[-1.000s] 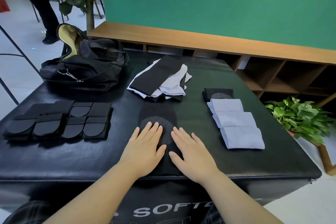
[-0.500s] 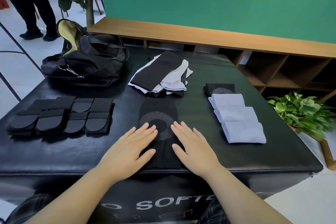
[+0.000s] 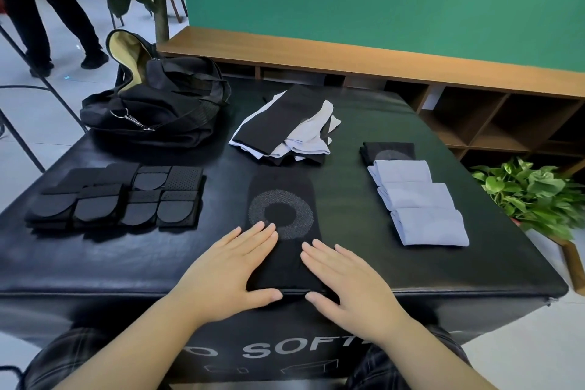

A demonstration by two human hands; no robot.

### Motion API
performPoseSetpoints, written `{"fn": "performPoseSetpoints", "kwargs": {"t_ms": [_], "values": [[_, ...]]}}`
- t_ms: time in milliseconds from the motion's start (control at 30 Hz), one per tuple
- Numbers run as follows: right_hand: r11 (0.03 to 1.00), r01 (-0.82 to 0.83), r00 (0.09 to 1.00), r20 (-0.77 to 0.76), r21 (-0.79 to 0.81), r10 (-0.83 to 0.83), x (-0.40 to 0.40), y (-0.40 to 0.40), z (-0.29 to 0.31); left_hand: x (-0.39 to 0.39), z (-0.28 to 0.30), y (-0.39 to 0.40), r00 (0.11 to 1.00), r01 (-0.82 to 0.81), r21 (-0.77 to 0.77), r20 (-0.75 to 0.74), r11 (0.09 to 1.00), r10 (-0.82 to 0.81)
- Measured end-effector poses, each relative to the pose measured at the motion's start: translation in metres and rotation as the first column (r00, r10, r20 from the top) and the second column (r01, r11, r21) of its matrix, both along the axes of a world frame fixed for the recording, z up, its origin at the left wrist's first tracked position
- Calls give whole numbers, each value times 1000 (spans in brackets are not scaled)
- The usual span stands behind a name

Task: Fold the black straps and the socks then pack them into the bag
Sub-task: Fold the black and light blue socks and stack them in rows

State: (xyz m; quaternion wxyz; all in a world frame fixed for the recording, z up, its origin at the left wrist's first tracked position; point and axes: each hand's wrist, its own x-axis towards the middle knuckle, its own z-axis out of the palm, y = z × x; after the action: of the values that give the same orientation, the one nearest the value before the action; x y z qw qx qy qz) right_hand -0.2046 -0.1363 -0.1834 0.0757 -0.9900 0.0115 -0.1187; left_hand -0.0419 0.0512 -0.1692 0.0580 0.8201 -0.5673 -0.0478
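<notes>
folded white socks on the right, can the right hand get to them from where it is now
Probably yes. The right hand lies flat on the black sock, and only bare table separates it from the folded white socks; nothing stands between them.

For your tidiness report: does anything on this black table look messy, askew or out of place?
Only the sock pile at the back middle: black and white socks heaped loosely and unevenly, unlike the neat folded socks on the right and the folded black straps on the left.
</notes>
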Motion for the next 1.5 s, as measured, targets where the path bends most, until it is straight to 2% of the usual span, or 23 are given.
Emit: {"fn": "performPoseSetpoints", "kwargs": {"t_ms": [67,133,200,367,500,700,900,1033,1100,1233,1333,1433,1500], "values": [[999,10,1000,9,33,-10,-2,-1,-1,0,2,2,999,-4,-5,-35,1000,4],[996,12,1000,23,85,-14,-3,-3,-2,2,-1,6,995,16,-121,-91,993,-27],[989,19,998,50,144,-26,-3,-5,-3,5,-1,9,985,13,-171,-165,985,-42],[957,90,974,178,276,-143,3,-1,-4,9,-5,13,935,-122,-344,-354,931,-8],[911,203,950,151,358,-272,9,5,5,1,2,14,919,-238,-353,-382,905,93],[838,310,928,49,448,-370,18,9,17,-3,9,14,818,-409,-337,-548,848,177],[807,447,875,-3,385,-484,34,13,21,-7,7,-1,744,-593,-358,-585,721,322],[796,506,848,-22,331,-530,40,14,23,-5,3,-10,727,-653,-376,-553,657,407],[783,525,839,-46,335,-542,42,13,24,-3,1,-12,735,-656,-372,-513,657,443],[750,566,815,-95,342,-572,48,13,30,-4,2,-13,791,-598,-373,-415,709,449],[742,585,805,-130,326,-578,51,12,34,-7,3,-10,886,-457,-409,-286,789,365],[748,596,801,-149,293,-580,53,9,37,-5,-1,-7,960,-279,-348,-85,895,266],[747,599,799,-150,287,-583,54,8,38,-3,-1,-9,961,-273,-305,-52,912,270]]}}
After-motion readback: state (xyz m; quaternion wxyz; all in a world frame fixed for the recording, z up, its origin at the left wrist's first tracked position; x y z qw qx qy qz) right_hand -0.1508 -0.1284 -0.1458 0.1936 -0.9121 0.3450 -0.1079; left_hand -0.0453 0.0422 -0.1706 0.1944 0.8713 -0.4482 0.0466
